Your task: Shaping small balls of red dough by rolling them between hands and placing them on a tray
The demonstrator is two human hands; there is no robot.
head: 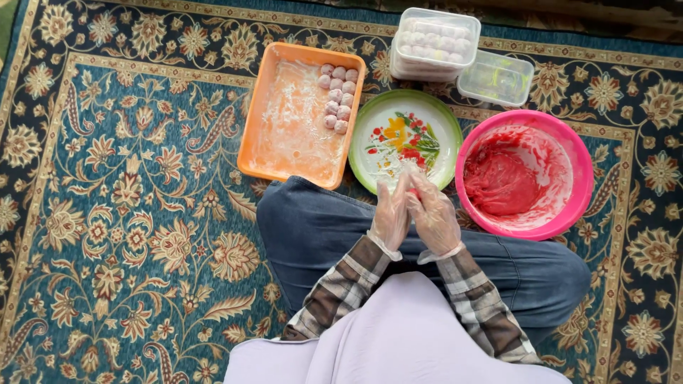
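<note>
My left hand [391, 213] and my right hand [432, 217] wear clear plastic gloves and are pressed palm to palm above my knee, just in front of a round flowered plate [377, 121]. A small pink piece shows between the palms, mostly hidden. To the right stands a pink bowl [583, 178] with red dough [501, 186] inside. An orange tray [284, 128], dusted white, holds several pale pink balls [338, 96] along its right side.
Two clear plastic boxes sit beyond the plate: one lidded box [435, 43] filled with pale balls, one smaller box [496, 77] beside it. Everything rests on a patterned blue carpet [128, 199]. My crossed legs in blue jeans [313, 227] lie under my hands.
</note>
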